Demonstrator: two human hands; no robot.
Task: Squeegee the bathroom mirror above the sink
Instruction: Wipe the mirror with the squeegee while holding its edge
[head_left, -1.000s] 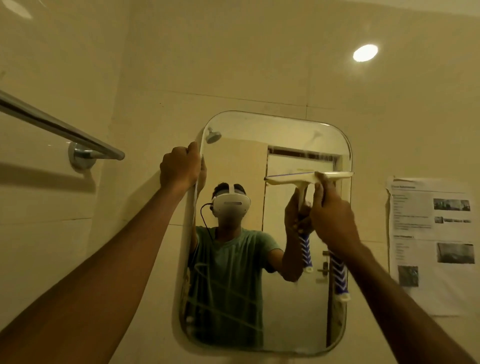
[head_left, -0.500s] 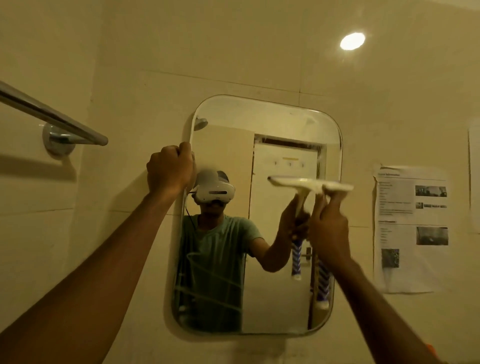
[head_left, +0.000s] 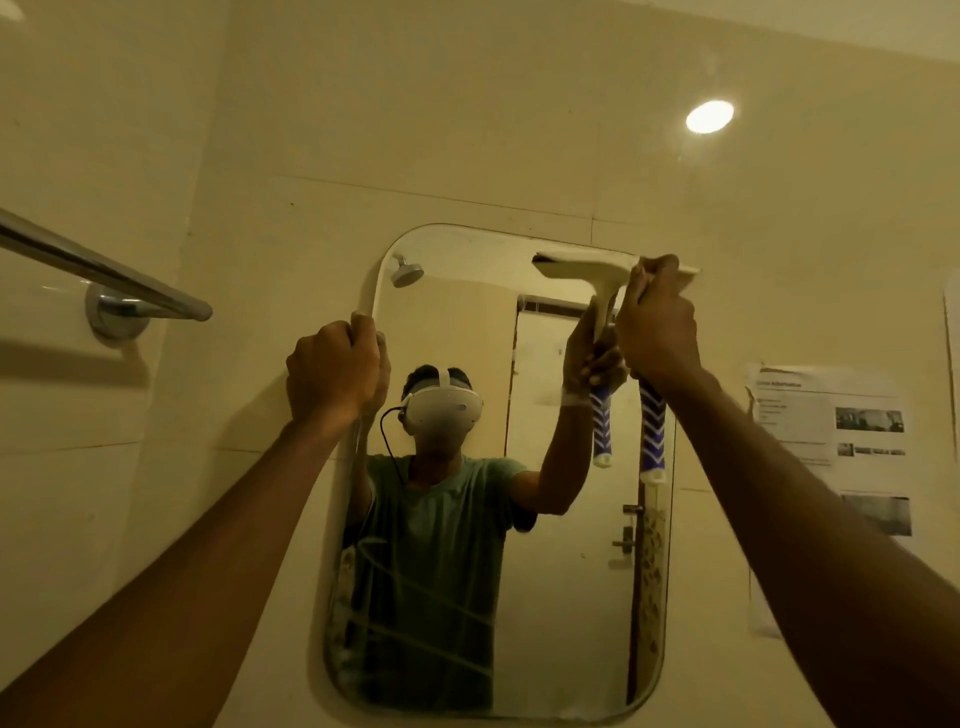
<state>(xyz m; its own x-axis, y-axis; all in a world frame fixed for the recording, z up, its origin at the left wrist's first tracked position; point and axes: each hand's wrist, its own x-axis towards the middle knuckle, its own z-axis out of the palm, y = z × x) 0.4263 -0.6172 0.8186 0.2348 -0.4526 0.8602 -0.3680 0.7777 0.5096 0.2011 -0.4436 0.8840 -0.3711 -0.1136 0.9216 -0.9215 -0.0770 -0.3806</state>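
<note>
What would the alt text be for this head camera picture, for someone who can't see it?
A person's right hand presses a white squeegee with a blue handle against the top right of a rounded bathroom mirror. The left hand grips the mirror's upper left edge. A chrome towel bar juts from the left wall.

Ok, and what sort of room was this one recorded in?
Most likely a bathroom. A mirror hangs on a pale tiled wall, a shower head shows in its reflection, and a chrome towel bar is mounted at the left.
</note>
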